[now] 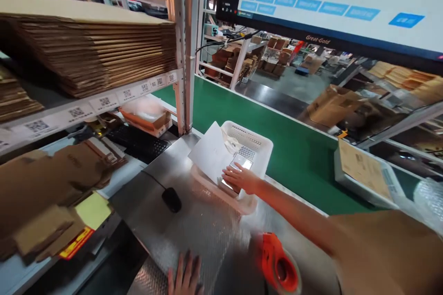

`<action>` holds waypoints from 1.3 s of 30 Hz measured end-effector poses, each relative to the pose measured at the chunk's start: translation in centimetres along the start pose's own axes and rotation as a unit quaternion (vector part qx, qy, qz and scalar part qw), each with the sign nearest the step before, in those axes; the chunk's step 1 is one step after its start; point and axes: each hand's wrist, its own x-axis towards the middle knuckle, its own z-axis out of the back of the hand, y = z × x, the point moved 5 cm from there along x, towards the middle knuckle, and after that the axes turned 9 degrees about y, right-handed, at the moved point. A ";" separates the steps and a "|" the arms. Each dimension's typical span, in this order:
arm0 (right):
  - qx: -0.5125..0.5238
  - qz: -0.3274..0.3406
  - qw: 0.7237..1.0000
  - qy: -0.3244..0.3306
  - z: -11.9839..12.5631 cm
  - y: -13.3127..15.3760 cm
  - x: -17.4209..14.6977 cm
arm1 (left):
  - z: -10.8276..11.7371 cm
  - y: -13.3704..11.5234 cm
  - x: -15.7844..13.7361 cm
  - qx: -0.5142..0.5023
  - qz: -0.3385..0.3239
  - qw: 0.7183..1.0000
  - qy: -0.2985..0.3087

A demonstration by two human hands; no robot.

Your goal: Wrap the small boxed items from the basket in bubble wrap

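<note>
My right hand (pixel 242 179) reaches into a white plastic basket (pixel 266 147), its fingers stretched out over a small glossy box (pixel 243 161). They appear to touch the box; the thumb's position is hard to make out. A white sheet of paper (pixel 209 152) leans in the basket's left side, and a pale bundle (pixel 231 142) lies behind the box. Low in the view, my left hand (pixel 185 276) is open, fingers spread over clear bubble wrap (pixel 204 253) on the metal table. Nothing is in it.
An orange tape dispenser (pixel 277 262) lies near the table's front. A black mouse (pixel 171 199) sits left of the basket, with a keyboard (pixel 138 140) farther back. Behind runs a green conveyor belt (pixel 290 161). Stacked cardboard (pixel 104 50) fills the left shelf; a monitor (pixel 328 4) hangs above.
</note>
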 end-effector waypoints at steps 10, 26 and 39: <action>0.053 -0.204 0.949 -0.236 6.4 3.6 -7.1 | 0.9 0.0 -2.5 -0.024 -0.026 0.999 -0.015; 0.188 -0.299 0.924 -0.148 -6.3 17.0 6.5 | 1.2 -0.3 -3.3 -0.040 -0.016 0.999 -0.025; 0.094 -0.287 0.947 -0.105 1.0 -3.2 -1.4 | 1.7 0.3 -1.7 -0.038 -0.018 0.999 0.027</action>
